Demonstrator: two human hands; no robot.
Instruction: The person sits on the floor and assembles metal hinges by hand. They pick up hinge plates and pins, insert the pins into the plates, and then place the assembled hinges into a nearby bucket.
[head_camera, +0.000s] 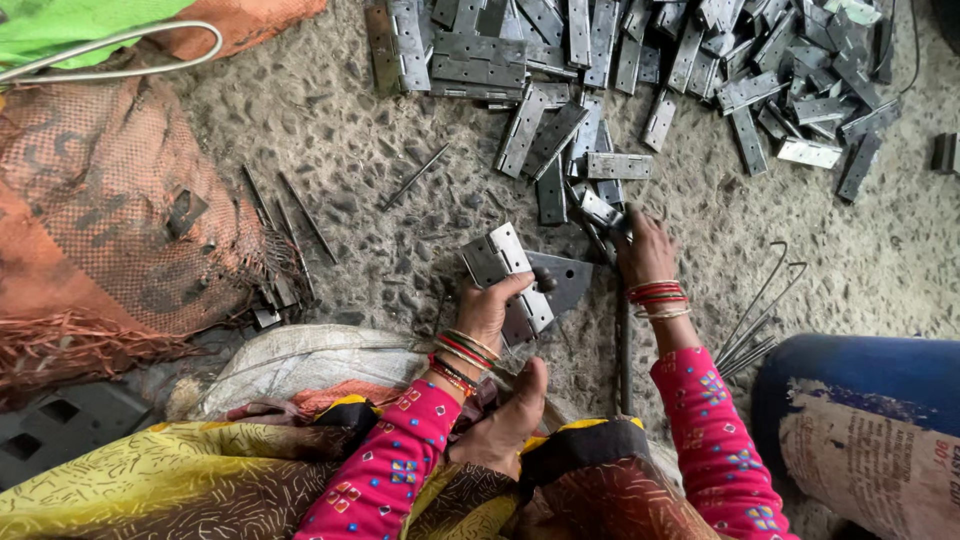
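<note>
Hinges fill this floor scene. The left hand (487, 312) grips a grey metal hinge (508, 280), its fingers curled tight round the leaves, holding it just above the person's bare foot (505, 425). The right hand (645, 255) reaches to the near edge of the big heap of hinge pieces (640, 70), which lies beyond the held hinge; its fingertips press down among loose pieces, though whether they pinch one I cannot tell. Thin metal pins (290, 215) lie left of the held hinge, beside an orange mesh sack (90, 200). Judging by the heap, most pieces look yet to be handled, with only one hinge in hand.
</note>
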